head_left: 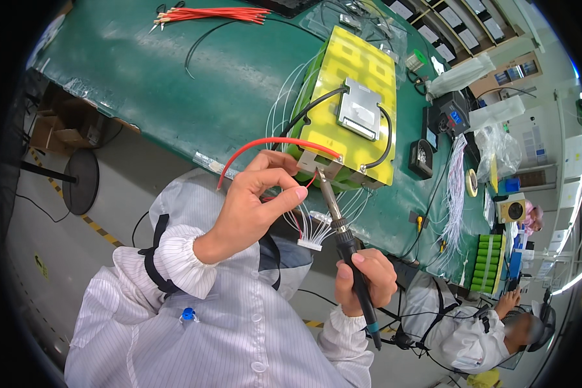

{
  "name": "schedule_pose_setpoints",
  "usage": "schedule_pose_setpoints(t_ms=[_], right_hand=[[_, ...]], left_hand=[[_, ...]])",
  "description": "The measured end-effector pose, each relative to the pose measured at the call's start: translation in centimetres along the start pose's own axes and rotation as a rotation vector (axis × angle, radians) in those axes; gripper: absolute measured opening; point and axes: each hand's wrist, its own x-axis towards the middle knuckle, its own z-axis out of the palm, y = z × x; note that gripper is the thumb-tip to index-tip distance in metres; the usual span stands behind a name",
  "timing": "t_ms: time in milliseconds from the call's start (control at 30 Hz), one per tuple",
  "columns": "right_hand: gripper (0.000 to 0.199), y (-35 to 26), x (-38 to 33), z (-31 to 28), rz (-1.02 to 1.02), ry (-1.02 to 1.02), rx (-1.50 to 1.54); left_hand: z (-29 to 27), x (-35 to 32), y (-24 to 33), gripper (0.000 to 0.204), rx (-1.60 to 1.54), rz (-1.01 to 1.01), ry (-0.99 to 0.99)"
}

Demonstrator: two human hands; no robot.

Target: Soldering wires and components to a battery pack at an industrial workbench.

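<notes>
A battery pack [383, 77] with a yellow top and green cells lies near the table edge, a silver metal module [362, 107] on top. My right hand [372, 279] grips a soldering iron [344, 240] by its dark handle, its tip at a metal tab [313, 163] on the pack's near end. Beside that tip, my left hand [249, 200] is closed, thumb and finger pinching a thin red wire [312, 180]. A thick red cable [265, 141] arches from the pack over my left hand. Below hangs a white connector [310, 244] with several white wires.
Red cables [213, 14] lie at the far left of the green table [136, 84]. To the right are a dark parts box [422, 158], a soldering station [451, 111], a bundle of white wires [457, 187] and green cells [488, 262]. A co-worker [472, 336] sits at the right.
</notes>
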Motion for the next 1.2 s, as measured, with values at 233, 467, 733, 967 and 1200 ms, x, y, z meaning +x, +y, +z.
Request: schedule_pose_setpoints(t_ms=[233,467,733,967,1200], right_hand=[[0.026,-0.1,0.3,0.3,-0.014,0.009,0.008],[0.027,0.2,-0.5,0.4,0.009,0.061,0.039],[0.03,0.1,-2.5,-0.3,0.036,0.264,0.123],[0.042,-0.5,-3.8,0.5,0.182,0.349,-0.021],[0.038,-1.1,-5.1,3.0,0.249,0.332,0.031]], left_hand=[[0.0,0.0,0.0,0.009,-0.002,-0.014,0.009],[0.1,-0.1,0.0,0.008,-0.026,-0.003,0.008],[-0.5,-1.1,0.3,0.008,0.175,0.142,0.066],[-3.6,-4.6,-2.0,0.015,0.134,-0.109,0.243],[-2.6,-3.2,-4.1,0.019,0.014,-0.475,0.042]])
